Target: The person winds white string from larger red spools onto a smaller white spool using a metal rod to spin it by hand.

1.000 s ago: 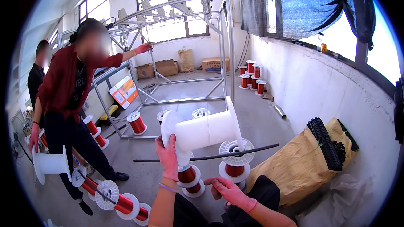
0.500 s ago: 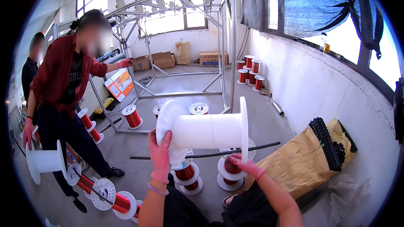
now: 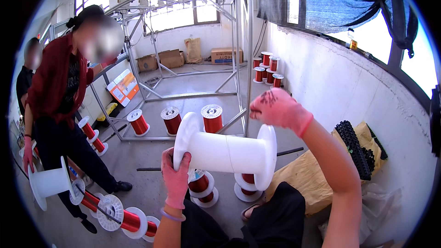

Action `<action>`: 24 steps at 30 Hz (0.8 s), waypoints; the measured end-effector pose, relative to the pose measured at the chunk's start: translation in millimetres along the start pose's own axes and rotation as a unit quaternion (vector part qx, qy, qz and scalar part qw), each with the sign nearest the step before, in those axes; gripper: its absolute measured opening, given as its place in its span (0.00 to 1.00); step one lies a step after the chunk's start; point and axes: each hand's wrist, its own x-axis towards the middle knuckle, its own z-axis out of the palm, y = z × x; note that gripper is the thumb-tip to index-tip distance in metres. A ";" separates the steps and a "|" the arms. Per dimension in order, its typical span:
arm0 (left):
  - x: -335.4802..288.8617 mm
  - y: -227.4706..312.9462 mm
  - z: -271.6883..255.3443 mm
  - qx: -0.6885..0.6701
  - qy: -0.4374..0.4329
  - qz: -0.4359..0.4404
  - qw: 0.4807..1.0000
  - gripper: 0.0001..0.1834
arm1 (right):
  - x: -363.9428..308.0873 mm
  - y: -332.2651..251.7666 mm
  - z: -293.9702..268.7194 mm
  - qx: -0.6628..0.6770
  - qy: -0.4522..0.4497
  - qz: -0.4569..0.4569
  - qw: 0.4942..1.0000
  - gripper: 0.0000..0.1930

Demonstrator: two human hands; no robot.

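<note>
Pink-gloved fingers of the left hand grip the left flange of a white spool, which is held sideways in the air, in front of a black rod. Raised near the right flange, the right hand has curled fingers (I cannot tell whether they pinch anything). Red-wound spools stand below; a co-worker holds another white spool.

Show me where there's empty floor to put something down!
Bare floor shows inside the metal frame, in front of the cardboard boxes, and between the co-worker's shoe and the left hand. It's crowded below the held white spool: red wire spools.
</note>
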 end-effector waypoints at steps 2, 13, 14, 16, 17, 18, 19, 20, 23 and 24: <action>-3.5 -4.2 5.8 -0.003 0.026 -0.014 1.000 0.17 | -22.3 -17.6 10.5 -0.101 0.020 -0.034 0.994 0.08; -13.0 -16.2 41.3 0.015 0.162 -0.026 0.986 0.18 | -88.7 -109.6 137.1 0.555 0.137 0.142 0.808 0.10; -12.8 -18.0 42.1 0.004 0.164 -0.030 0.986 0.18 | -90.6 -113.5 146.8 0.641 0.101 0.167 0.742 0.10; -11.8 -20.6 44.5 -0.022 0.168 -0.036 0.985 0.18 | -91.8 -118.3 163.2 0.786 0.028 0.210 0.581 0.12; -12.6 -21.2 45.4 -0.036 0.171 -0.040 0.984 0.18 | -92.2 -120.7 170.7 0.825 0.034 0.197 0.528 0.15; -13.7 -21.4 46.6 -0.052 0.173 -0.044 0.983 0.18 | -89.4 -120.4 176.1 0.831 0.047 0.194 0.518 0.14; -14.2 -21.6 47.5 -0.067 0.175 -0.047 0.981 0.18 | -86.5 -120.0 181.8 0.837 0.060 0.191 0.509 0.14; -14.2 -21.7 48.1 -0.077 0.173 -0.053 0.981 0.18 | -83.5 -118.6 188.5 0.843 0.072 0.188 0.498 0.14; -15.4 -21.3 45.8 -0.095 0.161 -0.073 0.980 0.19 | -73.5 -105.4 219.5 0.860 0.064 0.159 0.481 0.13; -15.7 -19.8 43.8 -0.092 0.151 -0.077 0.981 0.19 | -71.7 -102.0 221.0 0.860 0.065 0.170 0.476 0.13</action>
